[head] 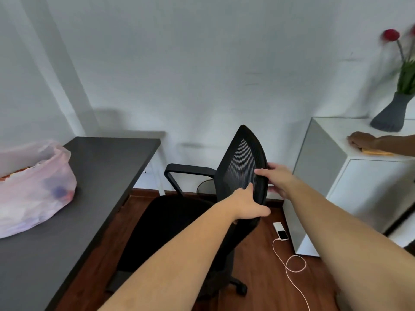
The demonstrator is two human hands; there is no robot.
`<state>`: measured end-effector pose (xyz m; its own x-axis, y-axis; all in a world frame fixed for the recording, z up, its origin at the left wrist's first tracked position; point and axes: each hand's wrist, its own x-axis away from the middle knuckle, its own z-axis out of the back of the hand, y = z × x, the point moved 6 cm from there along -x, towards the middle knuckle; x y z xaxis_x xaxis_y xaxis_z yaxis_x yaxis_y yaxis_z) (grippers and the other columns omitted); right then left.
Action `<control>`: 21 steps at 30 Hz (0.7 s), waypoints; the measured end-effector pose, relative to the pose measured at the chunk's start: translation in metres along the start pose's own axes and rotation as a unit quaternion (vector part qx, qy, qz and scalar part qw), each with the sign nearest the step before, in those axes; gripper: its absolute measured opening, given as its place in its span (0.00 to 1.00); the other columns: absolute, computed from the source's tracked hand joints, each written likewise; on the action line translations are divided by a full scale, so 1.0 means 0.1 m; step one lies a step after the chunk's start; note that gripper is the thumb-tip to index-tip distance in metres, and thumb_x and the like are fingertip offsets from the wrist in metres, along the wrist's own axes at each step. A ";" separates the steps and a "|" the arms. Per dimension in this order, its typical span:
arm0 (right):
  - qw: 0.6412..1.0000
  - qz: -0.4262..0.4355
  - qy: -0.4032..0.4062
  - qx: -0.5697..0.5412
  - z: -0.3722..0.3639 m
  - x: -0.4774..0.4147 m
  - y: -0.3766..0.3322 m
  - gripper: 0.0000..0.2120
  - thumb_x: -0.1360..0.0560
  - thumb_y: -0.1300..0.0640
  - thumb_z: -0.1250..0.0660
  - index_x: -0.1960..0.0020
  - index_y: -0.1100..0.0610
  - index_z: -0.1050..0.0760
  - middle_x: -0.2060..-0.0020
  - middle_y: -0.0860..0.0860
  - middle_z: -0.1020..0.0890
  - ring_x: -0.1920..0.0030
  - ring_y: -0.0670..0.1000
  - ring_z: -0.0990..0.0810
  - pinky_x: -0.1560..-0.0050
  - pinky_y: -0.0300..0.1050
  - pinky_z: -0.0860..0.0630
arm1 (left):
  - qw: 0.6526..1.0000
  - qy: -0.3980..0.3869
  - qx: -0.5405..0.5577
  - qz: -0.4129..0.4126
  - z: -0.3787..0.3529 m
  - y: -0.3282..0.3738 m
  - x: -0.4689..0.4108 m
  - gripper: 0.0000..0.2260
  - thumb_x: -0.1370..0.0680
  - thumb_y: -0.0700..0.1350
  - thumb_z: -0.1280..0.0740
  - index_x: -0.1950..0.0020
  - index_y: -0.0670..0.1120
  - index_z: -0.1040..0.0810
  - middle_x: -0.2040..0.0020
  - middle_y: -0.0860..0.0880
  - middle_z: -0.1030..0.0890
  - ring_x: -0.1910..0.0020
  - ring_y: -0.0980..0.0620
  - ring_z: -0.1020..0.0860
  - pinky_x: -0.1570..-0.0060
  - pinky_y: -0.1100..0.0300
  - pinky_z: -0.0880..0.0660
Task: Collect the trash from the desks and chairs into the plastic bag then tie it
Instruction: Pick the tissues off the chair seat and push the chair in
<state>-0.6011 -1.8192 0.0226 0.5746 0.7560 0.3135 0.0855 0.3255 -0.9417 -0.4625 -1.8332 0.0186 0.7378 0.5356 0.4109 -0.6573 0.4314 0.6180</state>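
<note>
A pale pink plastic bag (33, 187), bulging with trash, sits open-topped on the dark desk (107, 167) at the left. In the middle stands a black office chair (170, 230) with a mesh backrest (241, 162) turned sideways to me. My left hand (246, 204) grips the lower edge of the backrest. My right hand (277, 179) holds its rear edge a little higher, fingers wrapped around the frame. The chair seat looks bare.
A white cabinet (336, 176) stands at the right with a dark vase of red flowers (394, 113). Another person's hand (361, 141) rests on a yellow cloth on the cabinet top. A phone (280, 232) with a white cable lies on the wooden floor.
</note>
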 end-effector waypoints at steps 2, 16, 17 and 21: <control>1.000 0.007 0.018 0.014 -0.01 -0.03 0.00 0.13 0.25 0.65 0.34 0.40 0.62 0.25 0.57 0.54 0.19 0.57 0.52 0.20 0.64 0.45 0.22 | 1.000 -0.003 0.010 0.003 -0.01 0.00 0.05 0.46 0.30 0.54 0.33 0.22 0.51 0.59 0.29 0.44 0.35 0.40 0.42 0.26 0.54 0.49 0.18; 0.998 0.012 -0.066 0.010 -0.86 0.01 -0.12 0.13 0.24 0.66 0.35 0.40 0.64 0.27 0.57 0.56 0.19 0.61 0.53 0.19 0.75 0.43 0.21 | 0.991 0.081 -0.036 0.097 0.37 -0.50 0.44 0.27 0.24 0.40 0.39 0.26 0.41 0.42 0.37 0.38 0.27 0.44 0.41 0.23 0.55 0.55 0.27; 0.997 0.011 -0.075 0.005 -0.97 0.02 -0.14 0.12 0.24 0.66 0.35 0.40 0.65 0.28 0.58 0.56 0.20 0.62 0.54 0.19 0.76 0.42 0.21 | 0.986 0.113 -0.049 0.112 0.41 -0.56 0.48 0.23 0.24 0.39 0.39 0.30 0.39 0.37 0.39 0.38 0.26 0.44 0.40 0.23 0.56 0.55 0.27; 0.996 0.011 -0.094 0.004 -1.33 0.00 -0.20 0.14 0.24 0.64 0.34 0.39 0.65 0.28 0.59 0.55 0.20 0.65 0.53 0.19 0.76 0.40 0.23 | 0.960 0.220 -0.082 0.152 0.61 -0.83 0.64 0.13 0.24 0.39 0.38 0.40 0.40 0.28 0.44 0.40 0.23 0.46 0.40 0.22 0.57 0.54 0.27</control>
<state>-0.4945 -1.9012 0.0254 0.4138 0.8556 0.3110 0.0669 0.3122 -0.9477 -0.3514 -1.8789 0.0340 0.3963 0.8936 0.2107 -0.8734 0.2963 0.3864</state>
